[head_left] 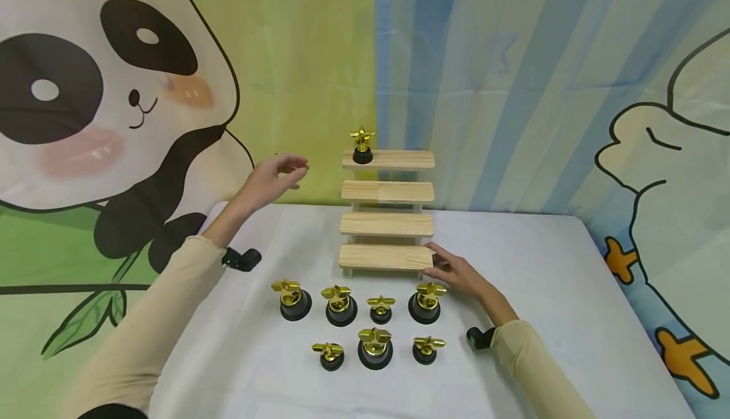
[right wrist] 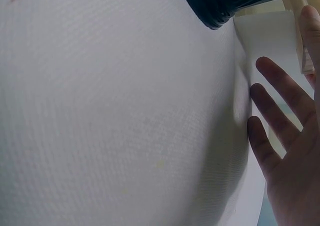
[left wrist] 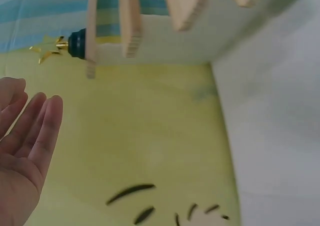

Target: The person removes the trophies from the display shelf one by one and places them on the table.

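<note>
A stepped wooden display stand (head_left: 388,224) rises at the middle of the table. On the left of its top board stands a small gold star trophy (head_left: 362,146) with a black base. My left hand (head_left: 276,178) hovers left of the upper boards, holding nothing, its fingers loosely bent; in the left wrist view, the star trophy (left wrist: 50,47) is beyond the fingertips. At the right end of the lowest board, my right hand (head_left: 456,271) grips the stand between thumb and forefinger. The other fingers (right wrist: 275,111) spread out in the right wrist view, where the forefinger is mostly hidden.
In front of the stand, several gold star trophies (head_left: 374,349) of differing sizes stand in two rows on the white tablecloth (head_left: 570,317). The nearest to my right hand is a large trophy (head_left: 424,305). Behind the table hangs a printed cloth (head_left: 308,77).
</note>
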The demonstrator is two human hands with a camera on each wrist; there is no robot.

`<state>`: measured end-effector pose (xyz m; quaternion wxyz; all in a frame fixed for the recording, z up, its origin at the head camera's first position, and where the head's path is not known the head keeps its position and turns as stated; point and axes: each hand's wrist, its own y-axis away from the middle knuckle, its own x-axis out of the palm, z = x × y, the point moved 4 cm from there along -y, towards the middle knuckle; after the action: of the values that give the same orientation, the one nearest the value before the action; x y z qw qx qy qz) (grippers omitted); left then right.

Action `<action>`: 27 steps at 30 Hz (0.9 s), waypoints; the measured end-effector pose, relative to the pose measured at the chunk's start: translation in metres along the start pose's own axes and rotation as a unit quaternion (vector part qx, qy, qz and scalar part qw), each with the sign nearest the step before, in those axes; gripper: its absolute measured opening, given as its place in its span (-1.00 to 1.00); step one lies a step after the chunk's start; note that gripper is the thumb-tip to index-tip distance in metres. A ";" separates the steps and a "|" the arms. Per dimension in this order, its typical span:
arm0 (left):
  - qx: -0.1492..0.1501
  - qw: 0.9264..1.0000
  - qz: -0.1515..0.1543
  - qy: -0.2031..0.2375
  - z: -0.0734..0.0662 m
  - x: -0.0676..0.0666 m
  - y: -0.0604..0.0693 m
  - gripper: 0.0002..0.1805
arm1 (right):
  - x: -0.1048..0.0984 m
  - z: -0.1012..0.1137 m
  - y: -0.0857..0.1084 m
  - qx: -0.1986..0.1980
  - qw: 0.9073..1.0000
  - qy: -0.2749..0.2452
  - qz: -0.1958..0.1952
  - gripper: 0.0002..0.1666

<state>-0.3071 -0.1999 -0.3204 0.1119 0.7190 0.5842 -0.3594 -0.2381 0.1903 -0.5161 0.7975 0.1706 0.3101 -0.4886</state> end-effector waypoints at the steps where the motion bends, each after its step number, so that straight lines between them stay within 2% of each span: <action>1: 0.003 1.000 -0.004 0.007 -0.004 0.002 -0.011 -0.61 | -0.001 0.000 0.000 0.001 1.000 -0.002 -0.001 -0.24; 6: 0.019 0.999 -0.025 -0.006 -0.023 0.012 -0.058 -0.56 | 0.001 0.001 0.000 0.001 1.000 -0.003 0.005 -0.24; 11: 0.025 0.999 -0.027 -0.022 -0.034 0.020 -0.091 -0.54 | -0.001 0.003 0.000 -0.002 1.000 0.003 0.003 -0.24; 15: 0.019 1.000 -0.012 -0.021 -0.035 0.026 -0.104 -0.54 | -0.003 0.005 -0.003 0.002 1.000 0.005 0.005 -0.24; 23: 0.026 0.998 0.049 -0.026 -0.039 0.044 -0.122 -0.49 | -0.006 0.005 -0.006 0.002 1.000 0.008 0.013 -0.25; 27: 0.039 0.997 0.053 -0.034 -0.040 0.051 -0.128 -0.52 | -0.007 0.004 -0.007 -0.008 1.000 0.010 0.010 -0.25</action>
<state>-0.4060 -0.1007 -0.2912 0.1227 0.7404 0.5267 -0.3992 -0.2448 0.1893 -0.5083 0.8007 0.1724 0.3196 -0.4765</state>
